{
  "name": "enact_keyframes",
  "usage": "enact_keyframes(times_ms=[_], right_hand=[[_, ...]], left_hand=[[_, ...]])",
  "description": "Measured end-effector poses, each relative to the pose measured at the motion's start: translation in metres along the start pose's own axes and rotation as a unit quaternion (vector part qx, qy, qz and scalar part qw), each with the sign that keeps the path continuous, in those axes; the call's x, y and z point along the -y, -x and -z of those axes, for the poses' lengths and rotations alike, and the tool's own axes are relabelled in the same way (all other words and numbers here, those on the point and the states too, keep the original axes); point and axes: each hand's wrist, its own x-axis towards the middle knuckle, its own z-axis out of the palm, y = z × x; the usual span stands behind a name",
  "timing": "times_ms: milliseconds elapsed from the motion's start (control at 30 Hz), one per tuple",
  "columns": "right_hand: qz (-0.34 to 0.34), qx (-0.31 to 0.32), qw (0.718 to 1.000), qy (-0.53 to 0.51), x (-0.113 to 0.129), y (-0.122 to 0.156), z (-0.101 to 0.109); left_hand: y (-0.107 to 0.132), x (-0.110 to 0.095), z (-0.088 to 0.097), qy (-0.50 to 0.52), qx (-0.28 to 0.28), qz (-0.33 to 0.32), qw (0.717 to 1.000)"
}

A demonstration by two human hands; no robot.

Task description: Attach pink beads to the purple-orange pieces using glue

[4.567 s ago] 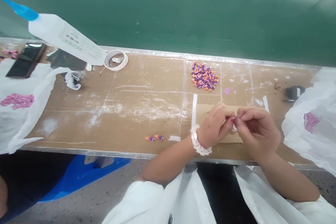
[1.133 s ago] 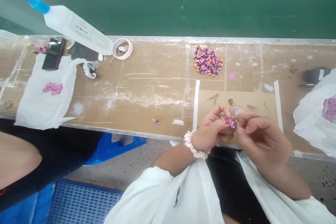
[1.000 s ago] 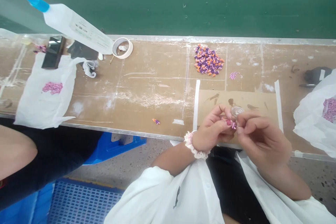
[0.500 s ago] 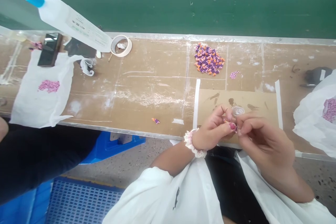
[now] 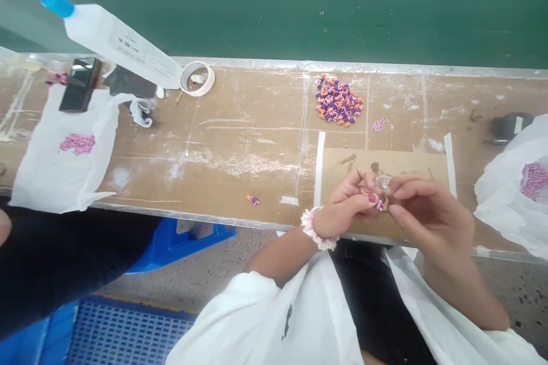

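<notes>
My left hand (image 5: 347,209) and my right hand (image 5: 428,214) meet fingertip to fingertip just above a taped-down cardboard sheet (image 5: 411,164) at the bench's near edge. The right fingers pinch a small clear round piece (image 5: 384,182). The left thumb and forefinger pinch a tiny pink charm (image 5: 379,203) right beside it. A heap of purple and orange charms (image 5: 338,107) lies farther back, with a small pink cluster (image 5: 379,124) to its right.
A white glue bottle with a blue nozzle (image 5: 115,45) leans over a tape roll (image 5: 197,78) at the back left. White plastic bags of pink pieces lie at the left (image 5: 64,154) and right (image 5: 518,188). One loose charm (image 5: 252,199) sits near the edge. Another person's dark sleeve (image 5: 51,262) is lower left.
Both hands have stayed joined over the cardboard, shifting slightly as the fingers work the clear piece and the pink charm. The view has drifted a little; the person at left has drawn back.
</notes>
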Motion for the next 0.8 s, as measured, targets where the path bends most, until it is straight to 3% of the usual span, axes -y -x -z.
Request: enact_keyframes(times_ms=[67,167,333,433,533,700,800], right_hand=[[-0.015,-0.018,1.000,0.009,-0.010,-0.004,0.006],[-0.039,-0.044,0.995,0.076,-0.027,-0.016,0.020],[-0.109,0.007,0.977,0.181,-0.068,-0.047,0.042],[-0.111,0.021,0.948,0.296,-0.095,-0.066,0.046],[-0.091,0.016,0.936,0.340,-0.113,-0.082,0.043],[-0.054,0.057,0.914,0.397,-0.122,-0.100,0.039],[-0.047,0.084,0.899,0.426,-0.120,-0.106,0.039]], left_hand=[[-0.003,-0.005,0.005,-0.041,-0.026,-0.014,0.999],[-0.021,-0.023,0.016,-0.125,-0.114,-0.038,0.985],[-0.087,-0.065,0.044,-0.201,-0.244,-0.127,0.940],[-0.112,-0.077,0.054,-0.194,-0.282,-0.131,0.930],[-0.105,-0.074,0.051,-0.185,-0.277,-0.124,0.935],[-0.055,-0.057,0.034,-0.159,-0.226,-0.124,0.953],[-0.032,-0.051,0.030,-0.142,-0.237,-0.106,0.955]])
